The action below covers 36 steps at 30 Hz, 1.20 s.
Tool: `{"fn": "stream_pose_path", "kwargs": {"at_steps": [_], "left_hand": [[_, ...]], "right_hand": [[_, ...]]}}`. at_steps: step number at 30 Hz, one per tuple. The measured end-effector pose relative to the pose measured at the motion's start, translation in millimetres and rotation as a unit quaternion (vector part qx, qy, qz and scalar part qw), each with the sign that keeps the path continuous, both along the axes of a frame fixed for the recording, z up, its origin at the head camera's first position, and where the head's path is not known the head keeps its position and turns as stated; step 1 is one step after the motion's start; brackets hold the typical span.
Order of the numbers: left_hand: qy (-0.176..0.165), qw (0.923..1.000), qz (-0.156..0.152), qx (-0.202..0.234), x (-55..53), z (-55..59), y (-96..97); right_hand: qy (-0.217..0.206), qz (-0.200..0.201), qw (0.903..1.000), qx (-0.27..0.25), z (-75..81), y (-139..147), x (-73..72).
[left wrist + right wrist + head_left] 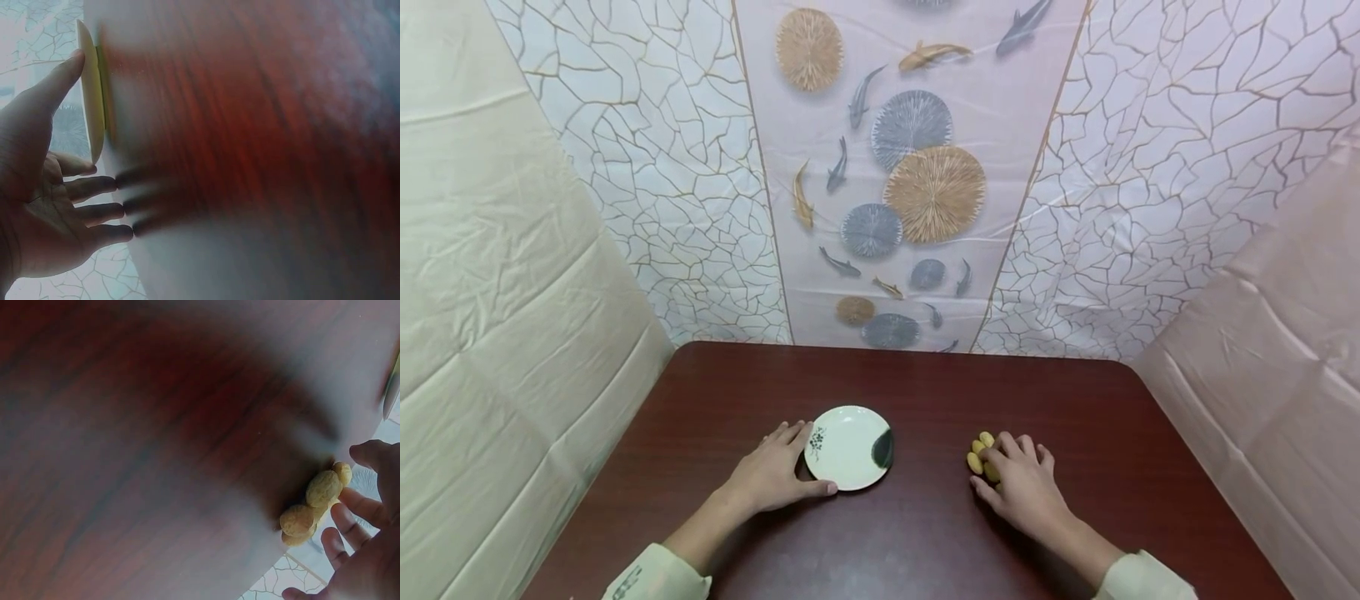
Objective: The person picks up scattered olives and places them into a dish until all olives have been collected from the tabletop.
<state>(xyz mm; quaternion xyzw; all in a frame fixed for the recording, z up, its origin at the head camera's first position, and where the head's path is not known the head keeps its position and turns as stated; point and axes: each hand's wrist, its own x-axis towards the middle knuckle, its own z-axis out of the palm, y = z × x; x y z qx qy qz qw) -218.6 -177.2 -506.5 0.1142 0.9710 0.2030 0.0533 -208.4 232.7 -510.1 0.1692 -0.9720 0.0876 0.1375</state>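
Observation:
My left hand point(770, 476) rests at the left rim of a round white plate point(847, 454) with a dark green patch and a small floral print. In the left wrist view, the thumb point(70, 67) and forefinger touch the rim of the plate point(92, 94) at separate spots, while the other fingers extend straight with tips at the table. To the right, my right hand point(1028, 486) reaches over a cluster of small yellow-brown ovals with wrinkled skin point(975, 463), partly hidden under its fingers. In the right wrist view, its loosely bent fingers are spread beside the ovals point(324, 489).
Both hands are over a dark red-brown wooden table point(910, 533) with rounded back corners. Behind it hangs a patterned cloth point(880, 167) with fish and round leaves. Pale fabric walls point(512, 333) stand on both sides.

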Motion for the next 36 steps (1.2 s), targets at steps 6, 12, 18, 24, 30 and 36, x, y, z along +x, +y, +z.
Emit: {"fn": "stream_pose_path", "kwargs": {"at_steps": [6,12,18,24,30,36], "left_hand": [[0.0,1.0,0.0,-0.004,2.1,-0.2,0.4],[-0.001,1.0,-0.005,-0.005,2.2,0.2,0.5],[0.001,0.9999,-0.009,-0.007,2.4,1.8,0.9],[-0.002,1.0,-0.009,-0.002,1.7,2.5,1.2],[-0.001,1.0,-0.009,-0.003,-0.2,1.5,0.3],[-0.003,0.9999,-0.011,-0.002,-0.6,0.8,-0.5]], "right_hand": [[0.019,-0.01,0.9997,0.006,-2.2,-3.5,-2.4],[0.024,-0.02,0.9994,0.013,-6.7,-4.9,-4.0],[0.026,-0.02,0.9994,0.013,-9.0,-6.4,-5.8],[0.029,-0.016,0.9994,0.01,-7.5,-9.0,-7.2],[0.037,-0.007,0.9993,0.001,-2.9,-12.8,-8.7],[0.045,0.008,0.9987,-0.021,-0.2,-18.0,-10.4]]}}
